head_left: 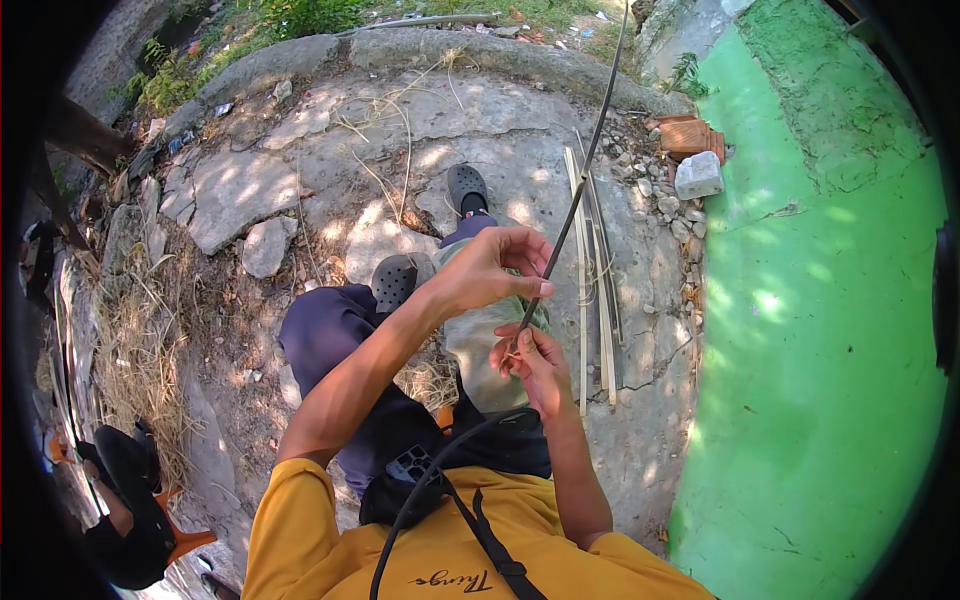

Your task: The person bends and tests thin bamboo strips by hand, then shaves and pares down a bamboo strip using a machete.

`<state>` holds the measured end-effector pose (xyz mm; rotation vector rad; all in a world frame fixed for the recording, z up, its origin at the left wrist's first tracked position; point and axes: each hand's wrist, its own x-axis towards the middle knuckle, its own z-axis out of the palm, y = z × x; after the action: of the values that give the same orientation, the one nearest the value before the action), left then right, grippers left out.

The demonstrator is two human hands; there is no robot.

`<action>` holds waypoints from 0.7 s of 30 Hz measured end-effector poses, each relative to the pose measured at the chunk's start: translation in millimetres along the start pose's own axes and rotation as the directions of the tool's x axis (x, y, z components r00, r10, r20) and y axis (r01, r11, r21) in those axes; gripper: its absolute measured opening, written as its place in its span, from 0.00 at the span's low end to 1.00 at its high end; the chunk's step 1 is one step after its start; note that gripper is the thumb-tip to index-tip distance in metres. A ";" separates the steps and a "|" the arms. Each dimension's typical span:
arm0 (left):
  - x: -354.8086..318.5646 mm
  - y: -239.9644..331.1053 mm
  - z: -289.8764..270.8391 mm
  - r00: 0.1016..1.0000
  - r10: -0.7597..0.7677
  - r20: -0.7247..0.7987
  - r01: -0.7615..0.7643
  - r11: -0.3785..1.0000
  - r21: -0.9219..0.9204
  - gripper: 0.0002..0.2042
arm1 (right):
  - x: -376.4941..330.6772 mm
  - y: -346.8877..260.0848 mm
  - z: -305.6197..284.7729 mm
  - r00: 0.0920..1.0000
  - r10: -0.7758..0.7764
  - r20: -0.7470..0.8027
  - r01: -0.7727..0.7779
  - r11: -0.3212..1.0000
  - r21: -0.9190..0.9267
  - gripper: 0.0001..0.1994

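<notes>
Yellow shirt [430,550], worn, black strap [490,535] across it. Dark strip [583,178], long, thin, slanting up from both hands to the upper edge of view. Left hand [500,268]: upper position, grip closed on the strip between thumb and fingertips. Right hand [537,368]: lower position, grip pinched about the strip's lower part. Pale and dark slats [604,320], several, lying on cracked concrete [645,370]. Green wall [810,370], at right. White block [699,175], beside wall.
</notes>
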<state>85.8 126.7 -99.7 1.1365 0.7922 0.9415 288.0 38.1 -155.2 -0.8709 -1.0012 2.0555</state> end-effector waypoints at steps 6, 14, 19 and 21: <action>0.4 -3.3 -0.5 0.993 0.108 -0.051 -0.092 0.964 0.249 0.14 | 12.3 -32.9 -5.9 0.919 -0.236 -0.316 0.172 0.961 -0.218 0.24; -0.7 4.4 5.7 0.981 0.192 -0.017 -0.150 0.815 0.560 0.14 | 38.3 -147.1 -31.5 0.671 -0.588 -0.451 0.500 0.809 -0.310 0.30; -3.4 2.4 14.0 0.952 0.292 0.092 -0.279 0.701 0.656 0.14 | 27.9 -164.3 -34.2 0.618 -0.589 -0.520 0.555 0.796 -0.242 0.28; -6.7 3.6 19.2 0.935 0.323 0.144 -0.335 0.676 0.656 0.14 | 15.1 -164.0 -38.0 0.583 -0.611 -0.536 0.590 0.772 -0.238 0.26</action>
<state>99.5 113.8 -91.1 1.9833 0.9700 0.9594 355.8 141.9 -40.3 -0.9349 -0.8159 1.0722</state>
